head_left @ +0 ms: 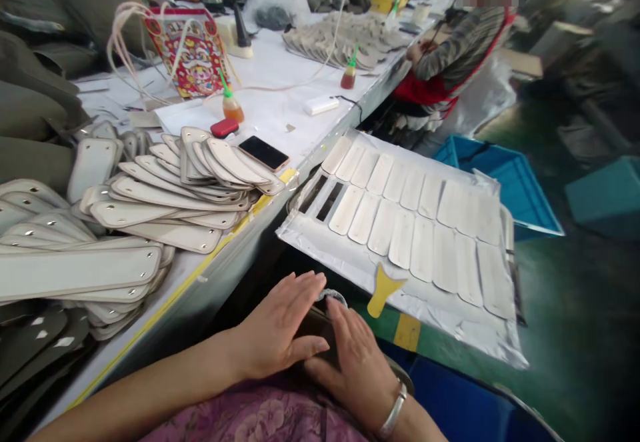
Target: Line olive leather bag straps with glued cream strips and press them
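Note:
Both hands are close together over my lap, at the bottom centre of the head view. My left hand (285,319) is open, its fingers stretched out and its thumb apart. Facing it, my right hand (357,365) also has its fingers extended, with a silver bracelet at the wrist. Between and under the palms lies a dark olive piece (319,325), mostly hidden; whether the hands touch it I cannot tell. A curved greyish edge (331,293) shows just beyond the fingertips. Ahead to the right, a board (320,250) wrapped in white carries rows of pale rounded strips (400,229).
Stacked pale strips with metal studs (190,195) cover the table's near left, beside a phone (263,153). Glue bottles (233,107) and a red patterned bag (187,52) stand behind. A yellow spatula (384,290) lies on the board's edge. Blue crates (525,189) and a seated person (455,62) are right.

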The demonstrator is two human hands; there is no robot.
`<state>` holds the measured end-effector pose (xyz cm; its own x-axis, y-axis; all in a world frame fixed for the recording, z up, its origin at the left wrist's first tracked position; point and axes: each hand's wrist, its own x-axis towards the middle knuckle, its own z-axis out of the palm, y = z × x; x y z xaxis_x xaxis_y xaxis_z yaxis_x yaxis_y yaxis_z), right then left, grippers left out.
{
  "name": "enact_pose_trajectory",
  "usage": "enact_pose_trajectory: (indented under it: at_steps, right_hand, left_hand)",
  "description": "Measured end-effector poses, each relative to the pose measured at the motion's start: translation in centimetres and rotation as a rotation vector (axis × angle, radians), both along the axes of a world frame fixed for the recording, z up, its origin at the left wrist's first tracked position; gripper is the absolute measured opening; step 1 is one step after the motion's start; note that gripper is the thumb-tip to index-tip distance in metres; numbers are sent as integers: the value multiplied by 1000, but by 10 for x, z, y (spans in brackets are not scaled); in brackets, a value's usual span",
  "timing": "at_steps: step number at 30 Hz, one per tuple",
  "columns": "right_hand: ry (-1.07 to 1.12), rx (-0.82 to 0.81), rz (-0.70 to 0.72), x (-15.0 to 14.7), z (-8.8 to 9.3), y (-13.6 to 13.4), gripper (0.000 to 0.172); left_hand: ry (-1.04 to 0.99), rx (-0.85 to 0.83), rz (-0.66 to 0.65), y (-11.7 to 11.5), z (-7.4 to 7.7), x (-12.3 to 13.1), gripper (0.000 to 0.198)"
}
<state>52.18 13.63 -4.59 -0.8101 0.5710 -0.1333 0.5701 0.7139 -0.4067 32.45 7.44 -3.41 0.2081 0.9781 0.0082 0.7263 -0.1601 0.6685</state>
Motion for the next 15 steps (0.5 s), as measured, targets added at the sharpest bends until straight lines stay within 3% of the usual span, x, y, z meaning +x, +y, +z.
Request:
enact_pose_trajectory:
  at_steps: [4, 7, 11, 13, 15]
  right_hand:
    - [-170, 82, -297, 56, -1, 5, 48]
    - [-264, 0, -345, 70, -10, -1, 44]
    - [-191, -71, -447, 67, -18, 0, 46]
    - [-37, -219, -532, 74, -22, 3, 50]
    - [254, -514, -719, 89, -30, 3, 56]
  left_hand:
    - [232, 56, -173, 17, -15, 43, 56]
    - [336, 6, -223, 23, -28, 55, 47]
    - [401, 28, -225, 25, -30, 55, 46]
    - [419, 31, -227, 22, -28, 53, 46]
    - [415, 27, -232, 18, -26, 52, 51]
